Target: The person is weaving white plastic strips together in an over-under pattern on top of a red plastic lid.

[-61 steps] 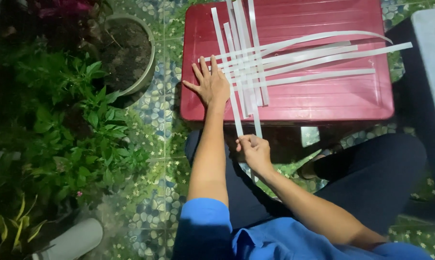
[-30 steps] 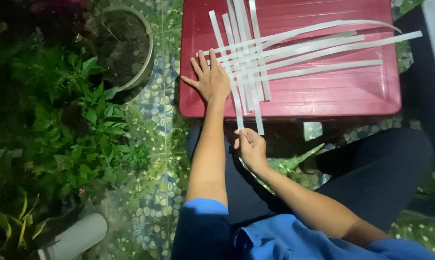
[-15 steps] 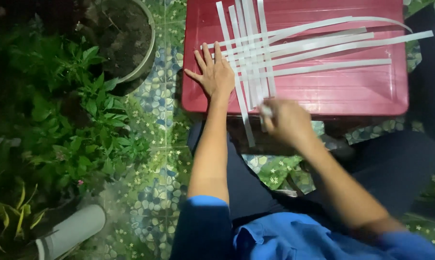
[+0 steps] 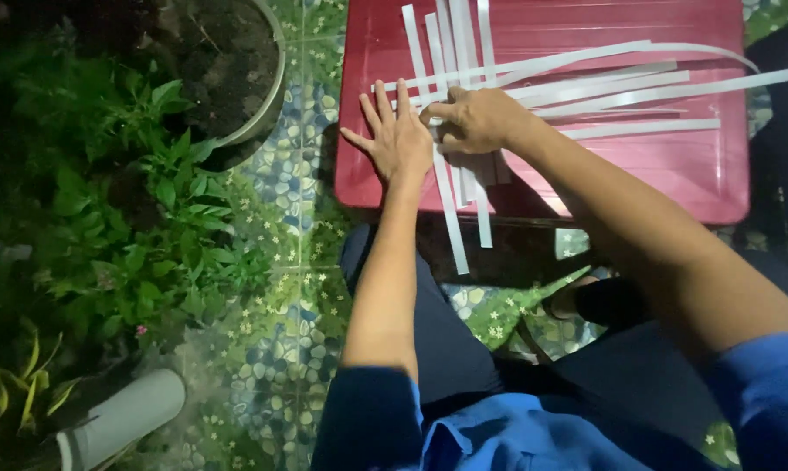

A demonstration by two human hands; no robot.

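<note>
Plants (image 4: 141, 218) and a soil-filled pot (image 4: 237, 70) stood at the left on the pebble floor (image 4: 289, 349). Next, the left hand (image 4: 396, 139) lay flat, fingers spread, pressing the white strips (image 4: 586, 87) onto the red table (image 4: 673, 174). Beside it, the right hand (image 4: 477, 118) curled its fingers over the crossing strips. Weaving looked barely begun: a few strips crossed, most lay loose.

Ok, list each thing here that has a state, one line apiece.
left hand: flat, fingers spread, pressing the strips onto the table.
right hand: curled over the strips' crossing, fingers pinching there.
white strips: crossed lengthwise and sideways, some ends hanging off the table's near edge.
red table: upright, bearing the strips.
plant pot: upright, holding soil.
</note>
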